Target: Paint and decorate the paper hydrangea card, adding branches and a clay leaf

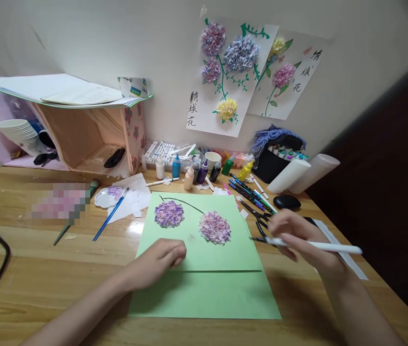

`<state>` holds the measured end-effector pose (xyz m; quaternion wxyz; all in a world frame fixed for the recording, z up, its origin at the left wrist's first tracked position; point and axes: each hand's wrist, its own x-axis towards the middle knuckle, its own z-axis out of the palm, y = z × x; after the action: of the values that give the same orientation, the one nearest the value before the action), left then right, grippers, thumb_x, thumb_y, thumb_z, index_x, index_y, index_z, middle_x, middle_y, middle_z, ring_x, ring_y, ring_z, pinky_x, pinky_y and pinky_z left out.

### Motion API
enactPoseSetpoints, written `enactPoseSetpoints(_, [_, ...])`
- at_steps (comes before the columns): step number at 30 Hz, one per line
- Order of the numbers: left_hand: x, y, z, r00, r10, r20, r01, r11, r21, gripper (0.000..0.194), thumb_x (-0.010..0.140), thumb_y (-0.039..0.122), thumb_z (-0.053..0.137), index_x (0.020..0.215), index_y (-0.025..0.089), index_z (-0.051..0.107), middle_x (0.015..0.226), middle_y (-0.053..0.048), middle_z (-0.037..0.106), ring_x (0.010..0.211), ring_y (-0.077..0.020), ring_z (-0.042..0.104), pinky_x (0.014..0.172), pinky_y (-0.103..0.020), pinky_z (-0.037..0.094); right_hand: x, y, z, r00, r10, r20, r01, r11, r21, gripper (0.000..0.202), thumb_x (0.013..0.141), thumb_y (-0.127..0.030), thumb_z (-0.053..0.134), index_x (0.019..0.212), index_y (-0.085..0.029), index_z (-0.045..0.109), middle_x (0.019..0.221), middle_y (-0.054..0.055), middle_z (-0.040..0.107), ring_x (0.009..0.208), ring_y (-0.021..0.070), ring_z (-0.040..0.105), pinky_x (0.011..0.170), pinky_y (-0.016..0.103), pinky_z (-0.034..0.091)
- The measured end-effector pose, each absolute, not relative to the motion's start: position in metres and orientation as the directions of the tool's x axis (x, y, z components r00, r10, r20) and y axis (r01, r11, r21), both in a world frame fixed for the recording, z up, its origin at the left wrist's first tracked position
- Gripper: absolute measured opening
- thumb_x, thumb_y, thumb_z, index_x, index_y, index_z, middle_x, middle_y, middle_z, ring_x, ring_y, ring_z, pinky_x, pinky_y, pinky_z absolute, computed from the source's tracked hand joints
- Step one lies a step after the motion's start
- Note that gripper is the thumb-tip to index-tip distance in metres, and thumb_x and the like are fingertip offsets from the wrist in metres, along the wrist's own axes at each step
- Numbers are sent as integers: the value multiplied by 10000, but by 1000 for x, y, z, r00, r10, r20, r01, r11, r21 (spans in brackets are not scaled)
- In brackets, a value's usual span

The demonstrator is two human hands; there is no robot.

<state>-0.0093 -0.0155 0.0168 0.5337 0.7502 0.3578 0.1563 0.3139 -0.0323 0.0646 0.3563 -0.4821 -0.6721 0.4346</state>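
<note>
Left hand (168, 253) clenched, right hand (299, 238) grasping a white marker (335, 248).
The left lies over the green paper (222, 259), below two flower heads (214, 228); the right hangs beside the paper's right edge, marker nearly level, tip leftward.

The left hand (168, 253), fingers curled, is hovering over or resting on green paper (207, 295); contact is unclear. The right hand (303, 238) is gripping a white marker (333, 247), whose dark tip is pointing left near the paper's right edge. Two textured flower heads (214, 227) are lying on the paper, a dark line (184, 202) arching over the left one toward the right. Black scissors (254, 211) are lying beside the paper; two hydrangea artworks (231, 85) are hanging on the wall.
</note>
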Motion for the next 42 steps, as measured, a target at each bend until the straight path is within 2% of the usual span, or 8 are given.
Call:
enactPoseSetpoints(3, [-12,-11,12,593,802,-72,480,-279,832,425,969,442,217,669,192,384,662,32,445,643,-121,420,638,-236,345,302,-6,62,-318,942,105,459,250,-852,164,858,-392,546,872,-229,533,746,12,572,647,147,551,590,267,441])
enactPoseSetpoints(7, [-7,-16,5,646,762,-50,634,-499,590,406,981,392,219,706,192,440,686,12,503,637,-142,445,620,-259,321,274,32,49,-511,857,67,463,339,-819,230,915,-378,452,962,-201,591,1006,64,626,962,203,582,852,337,437])
enactPoseSetpoints(9, [-5,-18,2,688,724,-51,650,-582,489,398,985,370,227,723,191,466,699,1,533,635,-150,461,609,-268,309,267,49,37,-517,854,60,410,308,-858,247,919,-374,438,973,-188,591,1016,70,633,984,203,586,871,341,434])
enactPoseSetpoints(12, [-3,-19,-2,719,692,-57,644,-633,430,391,988,356,236,748,189,496,723,-12,575,645,-157,493,599,-274,306,263,71,18,-505,862,31,318,220,-922,242,883,-373,502,1024,-181,548,990,70,645,921,195,615,802,326,460])
enactPoseSetpoints(17, [-2,-18,-4,747,664,-43,625,-678,386,373,989,346,255,751,187,495,727,-18,589,649,-165,507,580,-282,301,258,82,2,-467,884,-14,328,158,-932,232,852,-400,542,924,-185,590,939,58,649,893,185,623,791,312,466])
enactPoseSetpoints(35, [-1,-19,-4,763,645,-30,603,-695,391,390,992,355,241,763,187,509,726,-24,582,658,-168,501,589,-296,323,250,80,3,-400,909,-114,382,52,-923,217,823,-380,590,898,-183,642,922,60,672,879,183,614,774,305,442])
enactPoseSetpoints(42, [-2,-20,-5,763,645,-36,608,-698,377,378,990,357,249,769,187,505,736,-23,589,660,-166,505,589,-294,320,251,83,-3,-398,912,-94,352,57,-934,232,822,-395,585,923,-194,641,895,57,686,862,181,617,764,305,444])
